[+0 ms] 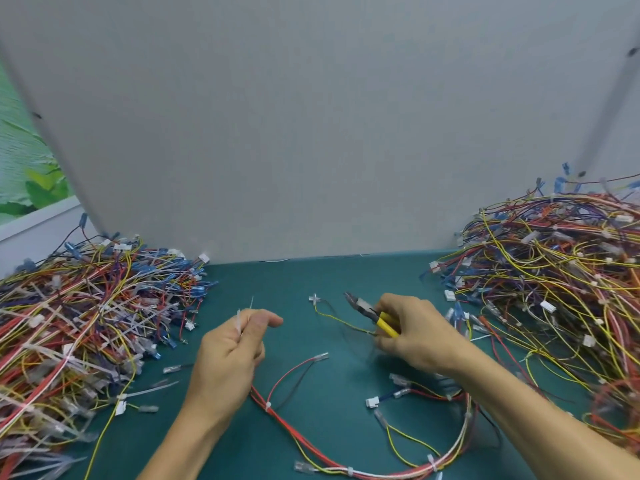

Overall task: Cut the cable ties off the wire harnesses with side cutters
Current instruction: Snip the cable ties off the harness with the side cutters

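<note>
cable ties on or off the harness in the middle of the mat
On: white cable ties wrap the wire harness at several points along its length.

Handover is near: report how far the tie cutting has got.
Done, it seems: the left pile holds loose wires mixed with cut ties. In hand: the left hand pinches a freed cable tie, and the right hand holds the side cutters. The harness on the mat carries white ties. Left: the large right pile, apparently not yet worked.

the left hand [225,362] and right hand [415,336] are bare, with bare forearms [194,434] behind them.
</note>
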